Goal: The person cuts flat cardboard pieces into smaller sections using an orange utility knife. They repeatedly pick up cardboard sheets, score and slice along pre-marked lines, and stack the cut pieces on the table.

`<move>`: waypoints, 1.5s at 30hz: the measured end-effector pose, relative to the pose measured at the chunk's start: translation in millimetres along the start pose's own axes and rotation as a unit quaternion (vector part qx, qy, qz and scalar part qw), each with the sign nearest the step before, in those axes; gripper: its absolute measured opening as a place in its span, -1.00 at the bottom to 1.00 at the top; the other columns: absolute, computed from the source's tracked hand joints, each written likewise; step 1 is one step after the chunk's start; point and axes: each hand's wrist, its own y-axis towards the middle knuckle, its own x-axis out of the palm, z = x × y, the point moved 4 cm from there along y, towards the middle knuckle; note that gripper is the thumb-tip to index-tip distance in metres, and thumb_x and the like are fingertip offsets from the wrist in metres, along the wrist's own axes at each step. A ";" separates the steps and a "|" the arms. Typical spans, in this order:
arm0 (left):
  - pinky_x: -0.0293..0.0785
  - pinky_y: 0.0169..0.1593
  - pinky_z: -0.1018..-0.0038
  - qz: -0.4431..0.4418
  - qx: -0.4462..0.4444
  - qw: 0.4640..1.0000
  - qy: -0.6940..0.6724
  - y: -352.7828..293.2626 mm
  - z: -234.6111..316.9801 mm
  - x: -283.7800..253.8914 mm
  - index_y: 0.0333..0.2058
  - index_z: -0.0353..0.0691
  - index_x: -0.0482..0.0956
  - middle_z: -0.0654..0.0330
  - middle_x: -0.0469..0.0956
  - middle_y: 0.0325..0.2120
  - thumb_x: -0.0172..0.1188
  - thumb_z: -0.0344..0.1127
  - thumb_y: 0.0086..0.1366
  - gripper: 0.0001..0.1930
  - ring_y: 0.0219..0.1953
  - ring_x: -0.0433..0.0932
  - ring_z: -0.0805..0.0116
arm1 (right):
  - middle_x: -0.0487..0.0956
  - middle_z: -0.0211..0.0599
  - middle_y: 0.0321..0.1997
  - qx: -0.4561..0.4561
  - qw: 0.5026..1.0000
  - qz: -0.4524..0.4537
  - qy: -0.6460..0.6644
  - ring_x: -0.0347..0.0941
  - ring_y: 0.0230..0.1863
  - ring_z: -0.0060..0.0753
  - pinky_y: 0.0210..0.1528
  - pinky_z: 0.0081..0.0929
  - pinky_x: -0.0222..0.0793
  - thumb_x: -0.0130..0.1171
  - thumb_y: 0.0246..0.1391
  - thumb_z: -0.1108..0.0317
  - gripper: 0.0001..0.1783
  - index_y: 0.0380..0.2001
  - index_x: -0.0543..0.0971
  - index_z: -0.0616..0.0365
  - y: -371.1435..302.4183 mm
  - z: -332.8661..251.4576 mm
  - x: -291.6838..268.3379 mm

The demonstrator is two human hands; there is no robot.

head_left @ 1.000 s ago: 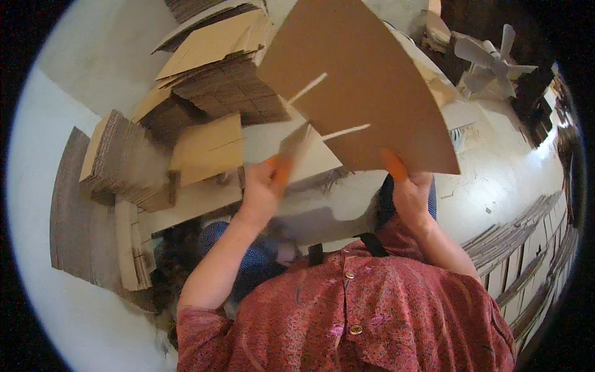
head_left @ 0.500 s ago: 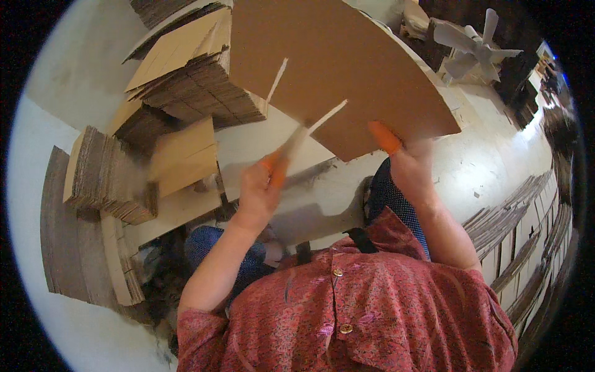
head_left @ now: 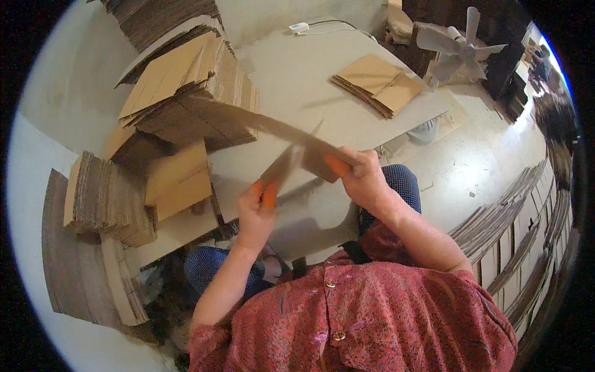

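Observation:
A large brown cardboard sheet [head_left: 273, 126] is tilted nearly edge-on over the table. My right hand [head_left: 365, 177] grips its near right end, thumb and fingers closed on it. My left hand [head_left: 255, 208] is closed on a narrower brown cardboard piece [head_left: 280, 168], which meets the sheet by a pale slot. Whether the two pieces are joined there I cannot tell. Orange coverings show on fingers of both hands. The sheet's far left end overlaps a stack of cut cardboard [head_left: 204, 118] in view.
A small cardboard pile [head_left: 378, 80] lies on the pale table [head_left: 279, 68]. More cardboard stacks [head_left: 102, 192] stand at left, and a loose tan sheet [head_left: 180, 177] leans near them. A fan [head_left: 462, 53] stands at back right. Cardboard bundles [head_left: 514, 223] line the right side.
The cardboard sheet has swung down from facing me to nearly edge-on, uncovering the table and small pile. My right hand has moved left and lower, closer to my left hand.

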 end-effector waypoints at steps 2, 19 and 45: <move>0.27 -0.49 0.56 0.009 0.005 1.000 0.002 0.1 9.1 0.0 -0.22 -0.35 0.53 0.32 0.44 -0.62 0.05 -0.38 0.24 -0.80 -0.57 0.31 0.53 | 0.57 -0.28 -0.53 0.025 0.998 0.042 0.047 0.34 -0.51 -0.64 -0.54 -0.45 0.28 0.17 -0.04 0.46 -0.90 -0.54 0.53 0.27 2.9 9.2 2.3; 0.35 -0.36 0.53 0.062 0.057 0.996 -0.041 6.9 1.9 13.9 -0.23 -0.36 0.51 0.17 0.56 -0.50 0.01 -0.46 0.22 -0.82 -0.46 0.39 0.54 | 0.44 0.10 -0.59 0.031 0.999 -0.012 -0.013 0.40 -0.55 0.14 -0.52 -0.28 0.33 0.09 -0.04 0.46 -0.93 -0.46 0.55 0.20 1.0 -18.9 9.8; 0.30 -0.49 0.54 0.061 0.037 0.997 -0.030 4.4 -5.6 14.6 -0.28 -0.37 0.52 0.22 0.50 -0.59 0.06 -0.38 0.24 -0.83 -0.54 0.33 0.59 | 0.58 -0.05 -0.42 0.156 0.974 -0.085 -0.139 0.50 -0.45 -0.29 -0.34 -0.40 0.38 0.16 -0.01 0.39 -0.80 -0.31 0.56 0.27 -10.6 30.9 40.3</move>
